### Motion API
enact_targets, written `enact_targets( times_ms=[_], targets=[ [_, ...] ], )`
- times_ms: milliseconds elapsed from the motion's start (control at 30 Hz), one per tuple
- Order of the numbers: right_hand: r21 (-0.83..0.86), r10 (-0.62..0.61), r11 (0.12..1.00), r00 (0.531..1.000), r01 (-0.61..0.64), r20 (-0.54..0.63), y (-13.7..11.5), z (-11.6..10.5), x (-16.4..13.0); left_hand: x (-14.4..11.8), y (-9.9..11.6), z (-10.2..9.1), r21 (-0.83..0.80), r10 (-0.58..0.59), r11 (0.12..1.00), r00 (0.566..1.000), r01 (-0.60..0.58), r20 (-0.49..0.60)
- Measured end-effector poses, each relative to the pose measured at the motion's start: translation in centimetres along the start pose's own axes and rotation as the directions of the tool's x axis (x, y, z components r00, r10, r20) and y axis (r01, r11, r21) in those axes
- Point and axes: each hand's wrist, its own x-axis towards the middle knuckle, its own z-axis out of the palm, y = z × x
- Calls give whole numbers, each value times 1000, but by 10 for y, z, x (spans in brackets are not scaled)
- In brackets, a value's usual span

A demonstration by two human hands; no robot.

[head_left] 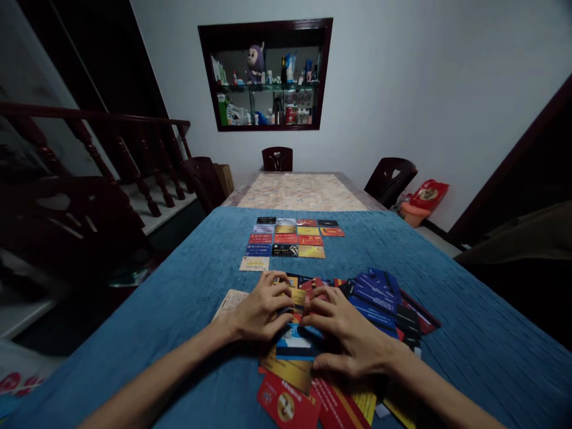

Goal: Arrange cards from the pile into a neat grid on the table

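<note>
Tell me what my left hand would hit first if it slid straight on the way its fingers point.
Most likely your right hand, whose fingertips face it across a narrow gap. Depth is hard to judge here, so it might brush the gold card lying between them first.

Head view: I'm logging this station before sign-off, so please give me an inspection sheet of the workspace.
Surface: blue cloth on the near part; pale tabletop beyond.
Job's things: cards laid in rows; loose card pile nearer the person.
Clutter: pale printed item beside the left hand.
Grip: left hand and right hand, fingers bent over the loose card pile; exact hold unclear.
Cables: nothing seen.
Surroundings: chairs, railing, wall niche, red bag.
</note>
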Motion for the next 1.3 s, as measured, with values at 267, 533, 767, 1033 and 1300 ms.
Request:
enact_targets(
  times_ms=[267, 533, 767, 1033, 1300],
  targets=[
    [-47, -21, 999, 1000, 21, 1, -2, 6, -4, -4, 9, 1, -79, 79, 994, 996, -82, -33],
    [-68, -47, 997, 997, 43, -62, 4, 8, -6, -6, 14, 3, -144, 141, 979, 990, -142, -14],
    [-70, -32, 997, 992, 24, -120, 12, 8, -8, -6, 14, 3, -152, 161, 975, 987, -162, -23],
    [-113, -46, 994, 964, 16, -262, 20, 7, -8, -4, 9, 10, -98, 142, 983, 979, -157, -149],
    [-91, 56, 991, 926, -96, -373, 30, 16, -10, -4, 0, 15, -212, -44, 977, 984, 6, -174]
  ],
)
